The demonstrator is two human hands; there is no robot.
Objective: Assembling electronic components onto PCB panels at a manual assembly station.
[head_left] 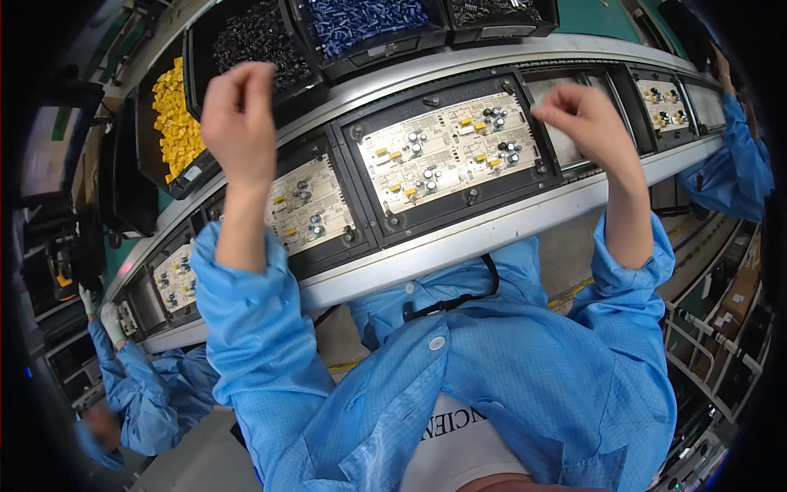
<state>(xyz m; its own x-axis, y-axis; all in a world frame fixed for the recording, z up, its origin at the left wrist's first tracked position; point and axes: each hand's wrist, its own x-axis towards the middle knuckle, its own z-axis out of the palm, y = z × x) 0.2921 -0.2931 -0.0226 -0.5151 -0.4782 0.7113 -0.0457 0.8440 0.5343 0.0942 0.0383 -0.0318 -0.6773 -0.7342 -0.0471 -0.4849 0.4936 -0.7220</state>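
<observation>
My left hand [238,127] is raised over the near edge of a black bin [316,97] full of small black components [258,41]. Its fingers are curled into a pinch, and anything between them is hidden. At the right end of a cream circuit board [449,156], my right hand [578,119] hovers with thumb and fingers pressed together; whatever it may hold is too small to make out. The board lies in a black carrier frame [426,215] and bears yellow block components [467,125] and dark and silver cylindrical capacitors [508,149].
Bins of yellow [175,123], blue [361,25] and grey parts [492,8] line the far side. A metal conveyor rail [492,225] runs between me and the boards. Another board [307,201] sits left, one [662,105] right. Blue-sleeved people [160,394] stand at both sides.
</observation>
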